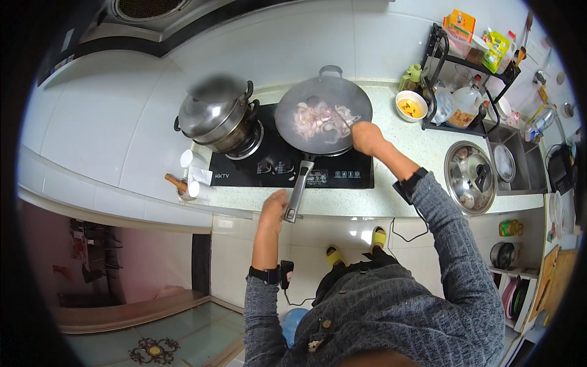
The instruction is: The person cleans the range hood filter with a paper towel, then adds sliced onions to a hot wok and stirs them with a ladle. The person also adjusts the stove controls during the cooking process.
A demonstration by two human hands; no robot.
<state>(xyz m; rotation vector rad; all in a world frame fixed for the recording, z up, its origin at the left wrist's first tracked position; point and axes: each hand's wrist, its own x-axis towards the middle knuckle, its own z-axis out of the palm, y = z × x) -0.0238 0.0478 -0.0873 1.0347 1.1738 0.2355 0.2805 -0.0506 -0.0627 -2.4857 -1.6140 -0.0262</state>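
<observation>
A wok [286, 133] stands on the right burner of the black gas hob [238, 176], its long metal handle [298, 192] towards me. Pale sliced food [321, 119], some of it pinkish, lies in the wok under light steam. My right hand [367, 137] is closed around a utensil at the wok's right rim; the utensil's thin shaft reaches into the food, and its grip is hidden. My left hand [275, 204] is beside the end of the wok handle, fingers bent; whether it touches the handle is unclear. A lidded steel pot [208, 117] sits on the left burner.
White paper cups [202, 190] stand left of the hob. Right of it are a bowl with yellow contents [411, 106], a black rack [458, 128] with bottles and packets, a glass-and-steel lid [458, 160] and a sink [527, 160]. A range hood [156, 27] hangs at upper left.
</observation>
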